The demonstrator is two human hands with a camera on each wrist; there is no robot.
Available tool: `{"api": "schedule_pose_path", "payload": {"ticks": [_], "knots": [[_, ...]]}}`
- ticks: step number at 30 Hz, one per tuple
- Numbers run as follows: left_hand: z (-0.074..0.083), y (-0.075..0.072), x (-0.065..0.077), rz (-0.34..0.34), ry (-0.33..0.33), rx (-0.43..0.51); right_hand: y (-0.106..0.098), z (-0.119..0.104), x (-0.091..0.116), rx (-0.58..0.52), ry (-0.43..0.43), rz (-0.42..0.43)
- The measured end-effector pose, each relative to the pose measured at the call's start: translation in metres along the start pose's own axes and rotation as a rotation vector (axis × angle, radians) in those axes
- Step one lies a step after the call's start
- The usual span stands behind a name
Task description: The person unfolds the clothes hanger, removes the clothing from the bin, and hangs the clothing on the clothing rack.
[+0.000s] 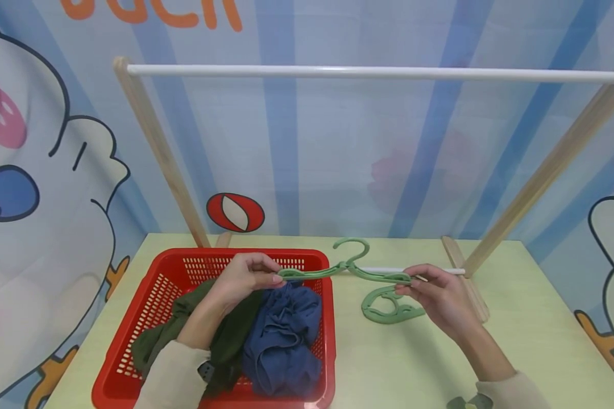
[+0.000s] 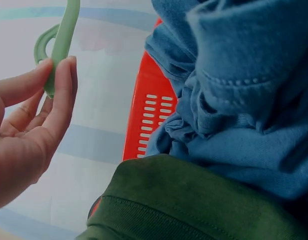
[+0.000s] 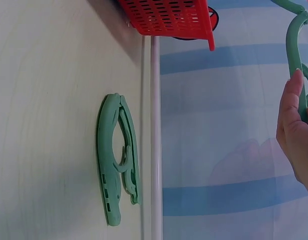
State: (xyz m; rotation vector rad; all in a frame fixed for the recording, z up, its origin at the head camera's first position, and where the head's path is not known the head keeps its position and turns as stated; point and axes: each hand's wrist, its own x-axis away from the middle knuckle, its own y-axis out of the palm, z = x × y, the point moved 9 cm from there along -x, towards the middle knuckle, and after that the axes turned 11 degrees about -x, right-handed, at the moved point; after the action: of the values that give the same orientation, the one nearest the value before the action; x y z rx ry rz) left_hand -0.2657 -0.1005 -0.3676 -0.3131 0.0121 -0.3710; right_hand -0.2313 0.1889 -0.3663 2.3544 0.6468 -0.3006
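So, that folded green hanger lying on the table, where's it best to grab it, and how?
I'd probably pinch the folded hanger midway along its thick outer arm, coming from above and the near side: it lies flat on the table, with that arm along its near edge.

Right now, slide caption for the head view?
Left hand and right hand hold an unfolded green clothes hanger near a folded green hanger.

Head view: from above, facing forward and down, widest, over table (image 1: pixel 384 363). Left wrist view: rolled sideways, close over basket (image 2: pixel 138 111); dim, so exact tilt uncertain. Right wrist view: also sideways, looking across table toward backdrop (image 3: pixel 219 125). All share unfolded hanger (image 1: pixel 344 265).
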Motion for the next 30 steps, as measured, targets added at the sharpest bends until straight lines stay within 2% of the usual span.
{"api": "schedule_pose_path", "payload": {"ticks": [3, 5, 10, 13, 16, 20, 24, 30], "knots": [[-0.001, 0.000, 0.000, -0.003, 0.006, -0.013, -0.002, 0.000, 0.001, 0.064, 0.004, 0.017], [-0.001, 0.001, 0.000, -0.004, 0.017, -0.015, -0.004, 0.000, 0.001, 0.150, 0.016, 0.046], [-0.001, 0.000, 0.000, 0.018, 0.040, -0.010, -0.009, 0.002, 0.000, 0.479, 0.103, 0.144], [0.001, -0.002, -0.001, 0.042, 0.049, -0.014, -0.008, 0.004, -0.005, 0.654, 0.150, 0.167], [0.005, -0.004, -0.001, 0.064, 0.074, -0.024, -0.003, 0.003, -0.010, 0.765, 0.146, 0.156], [0.010, -0.006, 0.000, 0.072, 0.105, -0.038, 0.008, 0.000, -0.017, 0.916, 0.092, 0.110], [0.013, -0.006, 0.001, 0.051, 0.118, -0.058, 0.015, -0.002, -0.020, 1.029, 0.044, 0.076], [0.012, -0.002, 0.002, -0.001, 0.102, -0.137, 0.014, -0.004, -0.020, 1.061, 0.034, 0.085]]}}
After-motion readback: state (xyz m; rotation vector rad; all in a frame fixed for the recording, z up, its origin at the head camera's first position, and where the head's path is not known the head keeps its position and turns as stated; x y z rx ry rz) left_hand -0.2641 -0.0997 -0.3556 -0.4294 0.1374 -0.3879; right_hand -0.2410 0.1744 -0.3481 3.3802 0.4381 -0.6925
